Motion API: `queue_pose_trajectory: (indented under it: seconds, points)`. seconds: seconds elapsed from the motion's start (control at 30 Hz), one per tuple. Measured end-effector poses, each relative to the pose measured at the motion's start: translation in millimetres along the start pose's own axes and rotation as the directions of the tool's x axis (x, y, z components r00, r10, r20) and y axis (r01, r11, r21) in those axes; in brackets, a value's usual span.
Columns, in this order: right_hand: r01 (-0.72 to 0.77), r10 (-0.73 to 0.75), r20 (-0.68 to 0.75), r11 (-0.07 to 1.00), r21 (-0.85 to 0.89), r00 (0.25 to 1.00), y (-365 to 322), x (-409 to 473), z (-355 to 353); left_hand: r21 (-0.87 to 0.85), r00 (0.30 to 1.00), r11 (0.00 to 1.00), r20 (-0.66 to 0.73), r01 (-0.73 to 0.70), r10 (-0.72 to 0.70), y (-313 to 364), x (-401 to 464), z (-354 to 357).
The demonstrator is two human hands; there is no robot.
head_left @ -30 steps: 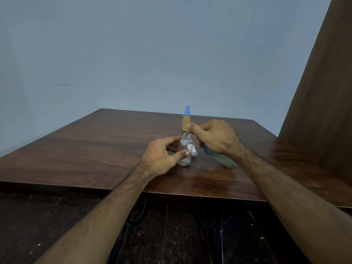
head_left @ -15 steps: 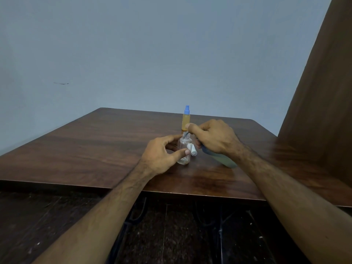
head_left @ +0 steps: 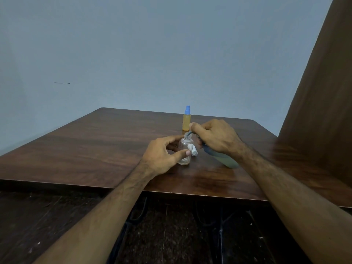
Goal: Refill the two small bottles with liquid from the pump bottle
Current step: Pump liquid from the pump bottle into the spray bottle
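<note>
On the wooden surface [head_left: 95, 149] the left hand [head_left: 163, 157] is clamped round the one clear small bottle [head_left: 185, 149], uncapped and upright, while the right hand [head_left: 215, 138] grips the single tilted pump bottle [head_left: 226, 160], its nozzle [head_left: 188, 134] at the open neck. To fill cleanly, I judge the nozzle should stay inside the mouth and each press be short. One white cap [head_left: 194, 150] lies just beside it; farther back stands the second small bottle [head_left: 186, 121], amber with a blue cap

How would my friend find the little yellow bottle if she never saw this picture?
Look at the brown wooden table and go past the two hands to its far side. There the yellow bottle stands upright, alone, just behind the right hand. It is the only bottle with orange-yellow liquid and a blue cap; the clear bottle is held.
</note>
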State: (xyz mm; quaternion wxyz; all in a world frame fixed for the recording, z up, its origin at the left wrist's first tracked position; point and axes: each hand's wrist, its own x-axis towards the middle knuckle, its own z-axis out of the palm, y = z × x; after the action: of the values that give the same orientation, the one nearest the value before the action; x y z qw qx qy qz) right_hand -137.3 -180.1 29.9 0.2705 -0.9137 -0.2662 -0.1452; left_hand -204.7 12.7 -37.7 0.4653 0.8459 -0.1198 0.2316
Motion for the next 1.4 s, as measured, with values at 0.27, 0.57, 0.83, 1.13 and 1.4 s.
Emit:
queue_pose_trajectory:
  seconds: [0.27,0.57,0.83,1.13,1.4]
  points:
    - [-0.012,0.012,0.004,1.000,-0.029,1.000,-2.0,-0.2,0.0,-0.005,1.000,1.000,0.002,0.027,-0.027,0.7,0.1,-0.1]
    - [-0.011,0.013,0.021,0.998,-0.059,1.000,-3.1,0.0,2.7,-0.002,0.998,0.998,-0.010,0.056,-0.056,-1.1,0.0,0.5]
    - [-0.014,0.015,0.040,1.000,-0.022,0.999,-4.6,0.2,-0.4,-0.013,0.998,0.998,-0.013,0.056,-0.056,0.3,1.2,1.1]
    - [-0.045,0.045,0.020,0.999,0.013,0.999,-0.5,2.6,1.9,-0.021,0.998,0.998,-0.024,0.052,-0.053,-1.9,1.2,1.1]
    - [-0.017,0.017,0.085,1.000,0.003,0.996,-4.9,0.5,-3.0,-0.019,0.999,0.999,-0.024,0.034,-0.034,0.3,-0.2,1.4]
